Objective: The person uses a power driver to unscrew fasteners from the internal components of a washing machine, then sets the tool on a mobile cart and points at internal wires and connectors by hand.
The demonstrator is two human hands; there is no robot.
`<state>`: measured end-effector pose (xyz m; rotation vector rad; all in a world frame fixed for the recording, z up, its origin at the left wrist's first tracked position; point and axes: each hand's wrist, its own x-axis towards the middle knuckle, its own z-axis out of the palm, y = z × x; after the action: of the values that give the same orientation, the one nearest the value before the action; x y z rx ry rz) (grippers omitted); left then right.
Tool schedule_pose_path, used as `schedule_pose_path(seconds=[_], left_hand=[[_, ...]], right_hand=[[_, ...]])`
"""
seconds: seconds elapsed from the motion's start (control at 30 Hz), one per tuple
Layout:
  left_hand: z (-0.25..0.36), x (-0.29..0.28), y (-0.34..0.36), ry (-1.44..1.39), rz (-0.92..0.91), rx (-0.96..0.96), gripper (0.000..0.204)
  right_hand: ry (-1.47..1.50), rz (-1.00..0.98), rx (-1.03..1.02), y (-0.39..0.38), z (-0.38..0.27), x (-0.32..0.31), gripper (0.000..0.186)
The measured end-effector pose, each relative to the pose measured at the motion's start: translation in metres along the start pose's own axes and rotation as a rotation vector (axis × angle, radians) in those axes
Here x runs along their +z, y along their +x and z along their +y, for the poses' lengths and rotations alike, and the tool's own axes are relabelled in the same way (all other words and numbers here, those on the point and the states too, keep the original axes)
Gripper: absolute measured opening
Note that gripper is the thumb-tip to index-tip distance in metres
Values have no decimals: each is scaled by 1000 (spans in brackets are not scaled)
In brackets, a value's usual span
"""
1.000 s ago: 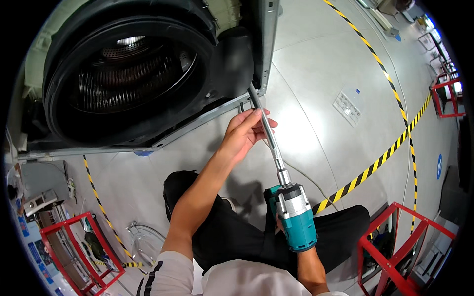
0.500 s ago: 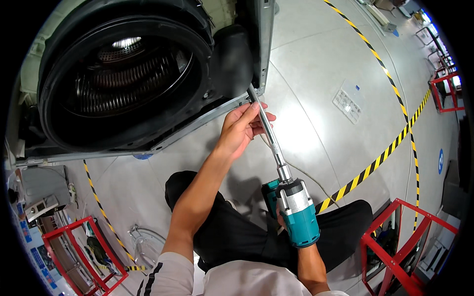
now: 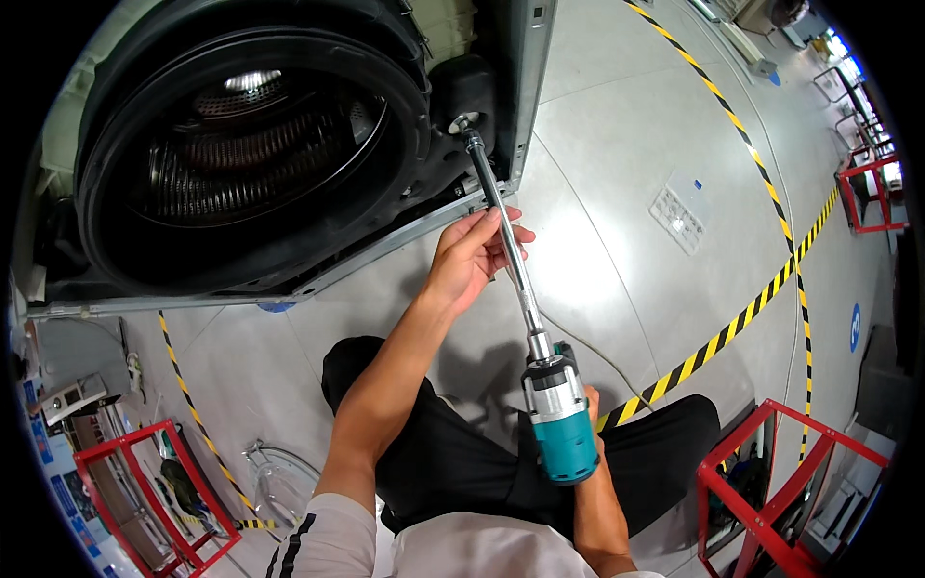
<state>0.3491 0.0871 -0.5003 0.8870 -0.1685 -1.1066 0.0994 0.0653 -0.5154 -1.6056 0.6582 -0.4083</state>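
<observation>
My right hand (image 3: 594, 424) grips a teal and silver impact wrench (image 3: 561, 429), whose body hides most of my fingers. From its nose a long metal extension bar (image 3: 518, 268) runs up and to the left. My left hand (image 3: 467, 252) steadies this bar about midway, thumb on top and fingers curled beneath. The bar's far end meets a bolt (image 3: 462, 123) set in a black block (image 3: 466, 85). That block sits inside the front of a washing machine, right of the black door gasket (image 3: 424, 106) and metal drum (image 3: 246, 159).
The machine's metal frame edge (image 3: 536, 87) runs right of the block. A clear plastic case (image 3: 677, 218) and a cable (image 3: 602, 354) lie on the grey floor. Red metal frames stand at lower left (image 3: 154, 438) and lower right (image 3: 771, 462). Beside my left leg lies a round door ring (image 3: 284, 477).
The impact wrench has shifted left and turned slightly. Its bar's far end has moved up and left, from the block's lower edge onto the bolt. My left hand stays nearly in place.
</observation>
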Motion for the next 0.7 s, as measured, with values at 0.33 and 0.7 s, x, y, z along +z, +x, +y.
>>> schedule_pose_path(seconds=[0.33, 0.7], left_hand=[[0, 7, 0, -5, 23, -2, 36], [-103, 28, -114, 56, -161, -172, 82]], right_hand=[[-699, -74, -256, -1, -19, 0, 15], [119, -35, 301, -14, 1, 8, 22]])
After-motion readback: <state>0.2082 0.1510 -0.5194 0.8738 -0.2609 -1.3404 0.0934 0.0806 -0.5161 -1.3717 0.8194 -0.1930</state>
